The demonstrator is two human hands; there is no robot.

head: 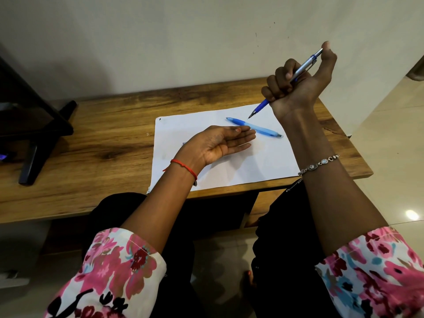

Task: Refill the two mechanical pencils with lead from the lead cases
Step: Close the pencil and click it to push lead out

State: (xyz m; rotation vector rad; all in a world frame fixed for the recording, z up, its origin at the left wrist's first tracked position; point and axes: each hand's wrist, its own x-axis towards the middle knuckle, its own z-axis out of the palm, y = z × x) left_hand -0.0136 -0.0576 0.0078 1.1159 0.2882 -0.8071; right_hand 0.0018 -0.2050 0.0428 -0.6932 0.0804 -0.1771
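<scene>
Bench (pixel 110 138): matt grained wood. On it, sheet (pixel 229 166): smooth white paper. On the sheet, pencil (pixel 254 127): glossy blue plastic.

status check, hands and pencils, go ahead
Right hand fisted around silver-blue pencil, thumb on cap, tip down. Left hand open, empty, over paper. Light-blue pencil lying on paper. Nothing in the way.

No legible text, label, brand, number or sign anywhere in view. White paper sheet (pixel 220 171) on desk (pixel 91 143): blank, only small dark speck near far-left corner, not readable as character. Both mechanical pencils, silver-blue one (pixel 298 72) and light-blue one (pixel 257 128): any barrel print too small to make out.
</scene>
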